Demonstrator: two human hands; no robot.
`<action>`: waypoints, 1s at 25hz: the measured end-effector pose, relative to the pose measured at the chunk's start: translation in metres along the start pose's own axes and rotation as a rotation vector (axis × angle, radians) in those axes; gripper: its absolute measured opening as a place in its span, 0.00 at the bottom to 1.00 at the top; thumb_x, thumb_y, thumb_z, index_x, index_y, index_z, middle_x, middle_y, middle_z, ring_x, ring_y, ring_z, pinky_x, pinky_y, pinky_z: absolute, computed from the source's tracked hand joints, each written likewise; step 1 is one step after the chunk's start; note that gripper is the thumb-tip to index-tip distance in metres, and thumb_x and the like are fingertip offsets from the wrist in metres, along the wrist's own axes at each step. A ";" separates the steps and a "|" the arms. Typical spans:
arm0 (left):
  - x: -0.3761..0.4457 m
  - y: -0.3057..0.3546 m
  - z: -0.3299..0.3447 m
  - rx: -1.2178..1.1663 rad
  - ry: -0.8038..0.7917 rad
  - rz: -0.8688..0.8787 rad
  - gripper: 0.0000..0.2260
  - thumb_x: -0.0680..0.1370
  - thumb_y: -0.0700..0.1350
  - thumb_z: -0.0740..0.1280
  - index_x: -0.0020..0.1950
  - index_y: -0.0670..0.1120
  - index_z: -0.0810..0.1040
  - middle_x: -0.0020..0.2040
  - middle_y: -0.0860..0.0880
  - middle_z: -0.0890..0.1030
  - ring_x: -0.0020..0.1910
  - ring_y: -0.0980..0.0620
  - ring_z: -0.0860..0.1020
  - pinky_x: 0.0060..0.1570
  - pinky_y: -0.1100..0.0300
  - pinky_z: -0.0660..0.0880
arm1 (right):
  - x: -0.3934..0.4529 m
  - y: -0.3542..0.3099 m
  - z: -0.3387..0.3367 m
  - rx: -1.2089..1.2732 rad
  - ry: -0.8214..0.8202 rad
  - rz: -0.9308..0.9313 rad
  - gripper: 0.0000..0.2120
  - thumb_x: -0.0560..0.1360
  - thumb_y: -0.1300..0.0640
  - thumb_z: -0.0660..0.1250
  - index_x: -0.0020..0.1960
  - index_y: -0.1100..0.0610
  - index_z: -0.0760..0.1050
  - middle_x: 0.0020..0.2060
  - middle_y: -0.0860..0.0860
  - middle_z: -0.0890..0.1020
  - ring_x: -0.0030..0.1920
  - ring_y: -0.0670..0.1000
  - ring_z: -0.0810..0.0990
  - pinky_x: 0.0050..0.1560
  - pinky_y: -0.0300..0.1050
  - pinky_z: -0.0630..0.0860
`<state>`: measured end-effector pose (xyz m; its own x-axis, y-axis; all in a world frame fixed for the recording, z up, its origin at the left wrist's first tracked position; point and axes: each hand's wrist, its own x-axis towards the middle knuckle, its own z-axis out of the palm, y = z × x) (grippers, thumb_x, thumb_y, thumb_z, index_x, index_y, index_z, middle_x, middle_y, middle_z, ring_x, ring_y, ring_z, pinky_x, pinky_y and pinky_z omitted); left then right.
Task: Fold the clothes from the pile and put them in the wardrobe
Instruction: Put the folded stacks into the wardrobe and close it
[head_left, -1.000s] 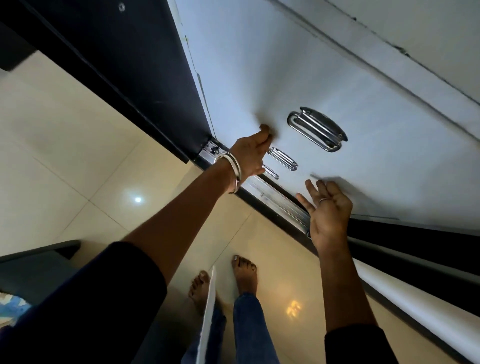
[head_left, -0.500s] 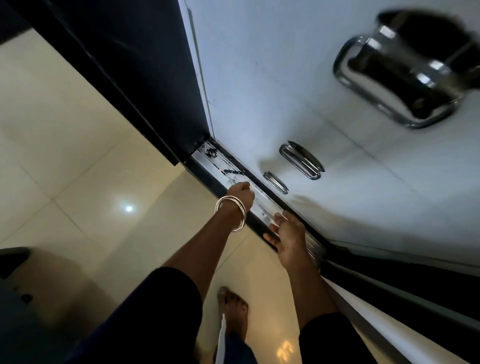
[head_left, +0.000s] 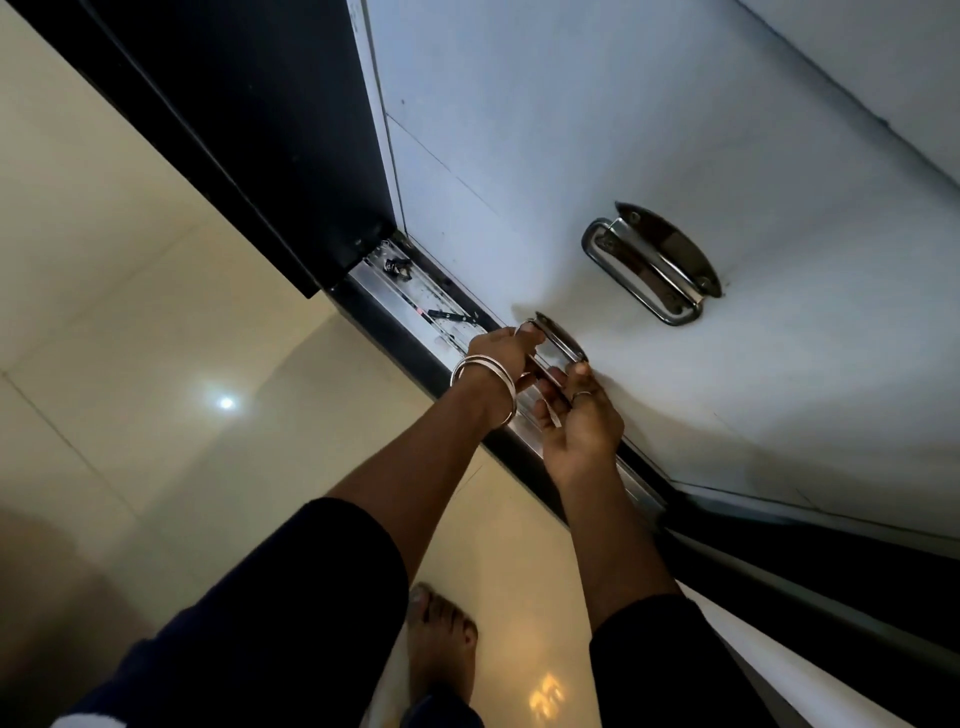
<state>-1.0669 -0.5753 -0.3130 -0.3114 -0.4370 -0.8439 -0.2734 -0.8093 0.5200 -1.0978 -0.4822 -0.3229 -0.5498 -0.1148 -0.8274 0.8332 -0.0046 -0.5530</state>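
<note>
Wardrobe door (head_left: 675, 130), pale grey-white, fills the upper right of the head view, seen steeply from above; its lower edge runs diagonally from upper left to lower right along a metal sliding track (head_left: 441, 317) at floor level; a dark panel (head_left: 249, 130) stands to its left. Two steel handles on the door: the upper handle (head_left: 652, 262) lies with its long axis on the same diagonal, untouched, well apart from both hands; the lower handle (head_left: 558, 340) sits near the door's bottom edge, long axis also diagonal. Left hand (head_left: 506, 353), bangles (head_left: 485, 382) at the wrist, has fingers curled round the lower handle's upper-left end; right hand (head_left: 579, 423), ring on one finger, has fingers curled on the same handle's lower-right end, thumb tip against the door; the two hands lie just beside each other. No clothes identifiable in view. Floor (head_left: 130, 312) is glossy cream tile with a ceiling-light reflection; one bare foot (head_left: 441, 644) stands on it below the arms; dark sleeves cover both forearms to the elbow.
</note>
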 end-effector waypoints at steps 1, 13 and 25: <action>-0.002 -0.003 -0.002 -0.038 -0.028 -0.020 0.07 0.80 0.42 0.64 0.43 0.44 0.77 0.39 0.46 0.76 0.39 0.50 0.75 0.38 0.60 0.75 | 0.000 -0.003 0.002 0.022 0.000 0.029 0.03 0.77 0.58 0.69 0.49 0.56 0.79 0.42 0.51 0.84 0.43 0.50 0.82 0.41 0.44 0.75; -0.026 -0.022 -0.050 0.037 -0.035 -0.142 0.27 0.78 0.68 0.51 0.36 0.48 0.73 0.39 0.49 0.79 0.39 0.49 0.74 0.53 0.51 0.77 | -0.041 0.028 0.004 -0.172 0.057 0.158 0.06 0.79 0.59 0.63 0.51 0.57 0.78 0.43 0.52 0.83 0.43 0.52 0.77 0.47 0.49 0.73; -0.164 -0.059 -0.205 0.059 0.106 -0.316 0.20 0.79 0.66 0.51 0.64 0.57 0.66 0.51 0.48 0.79 0.37 0.47 0.73 0.45 0.51 0.74 | -0.232 0.064 -0.045 -1.045 -0.432 -0.116 0.06 0.78 0.60 0.67 0.53 0.54 0.80 0.49 0.49 0.85 0.49 0.49 0.83 0.46 0.36 0.77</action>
<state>-0.8134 -0.5363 -0.2326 -0.1069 -0.2091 -0.9720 -0.3940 -0.8887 0.2345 -0.9193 -0.4115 -0.1708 -0.3849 -0.5013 -0.7750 0.2099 0.7701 -0.6024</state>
